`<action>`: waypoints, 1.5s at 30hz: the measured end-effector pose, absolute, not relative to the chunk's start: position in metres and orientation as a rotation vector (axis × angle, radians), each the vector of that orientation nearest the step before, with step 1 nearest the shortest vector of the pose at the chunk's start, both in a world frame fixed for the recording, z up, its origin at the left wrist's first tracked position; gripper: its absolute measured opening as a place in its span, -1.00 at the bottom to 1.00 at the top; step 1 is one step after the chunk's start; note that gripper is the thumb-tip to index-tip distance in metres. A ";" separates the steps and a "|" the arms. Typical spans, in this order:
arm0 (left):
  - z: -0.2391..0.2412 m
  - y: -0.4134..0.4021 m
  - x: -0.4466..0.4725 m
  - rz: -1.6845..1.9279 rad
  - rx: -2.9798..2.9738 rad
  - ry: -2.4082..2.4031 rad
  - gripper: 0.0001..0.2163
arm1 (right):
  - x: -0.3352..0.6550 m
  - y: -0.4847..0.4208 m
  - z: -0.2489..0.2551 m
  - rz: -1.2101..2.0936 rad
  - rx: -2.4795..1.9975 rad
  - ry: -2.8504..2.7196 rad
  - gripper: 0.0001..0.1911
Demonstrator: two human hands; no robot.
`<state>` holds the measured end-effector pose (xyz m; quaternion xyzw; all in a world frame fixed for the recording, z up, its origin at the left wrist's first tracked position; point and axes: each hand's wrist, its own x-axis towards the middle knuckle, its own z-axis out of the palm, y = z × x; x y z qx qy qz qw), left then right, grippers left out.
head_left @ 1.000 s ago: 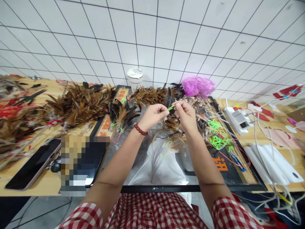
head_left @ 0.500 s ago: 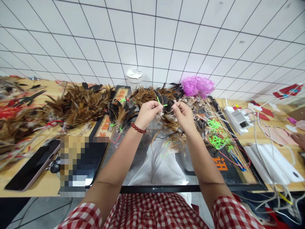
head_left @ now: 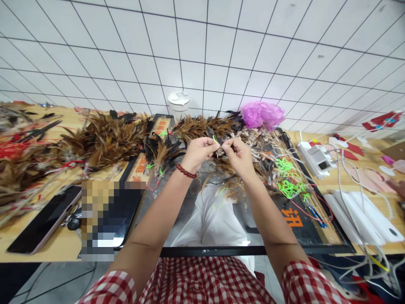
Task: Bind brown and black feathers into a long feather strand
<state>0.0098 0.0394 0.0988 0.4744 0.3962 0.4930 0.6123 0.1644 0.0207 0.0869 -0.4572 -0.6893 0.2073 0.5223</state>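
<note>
White tiled wall (head_left: 202,50), dark grout lines, behind wooden table (head_left: 323,184). White lidded container (head_left: 178,101) near wall. Crumpled pinkish-purple plastic bag (head_left: 263,115) to right of container. Table left: dark-screened phone (head_left: 44,221), flat; second dark device (head_left: 133,211) near it, partly pixelated. Table right: white power strip (head_left: 306,154), white slabs (head_left: 357,215).

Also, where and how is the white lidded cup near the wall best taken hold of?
Likely the white lidded cup is best gripped around its body under the lid, from above: it stands upright, and brown feathers lie before its base.
</note>
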 end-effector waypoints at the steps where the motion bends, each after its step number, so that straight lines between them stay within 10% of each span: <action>1: 0.098 0.040 0.009 1.132 1.076 0.901 -0.75 | 0.165 0.021 0.087 0.499 -1.098 -1.660 -0.85; 21: 0.085 0.040 0.016 1.473 1.717 1.060 -0.91 | 0.166 0.030 0.076 0.508 -1.121 -1.646 -0.81; 36: 0.085 0.039 -0.001 1.372 2.700 0.999 -0.80 | 0.172 0.033 0.078 1.164 -1.078 -1.438 -0.60; 45: 0.084 0.044 -0.006 1.286 2.689 0.961 -0.83 | 0.172 0.031 0.078 0.994 -1.095 -1.613 -0.86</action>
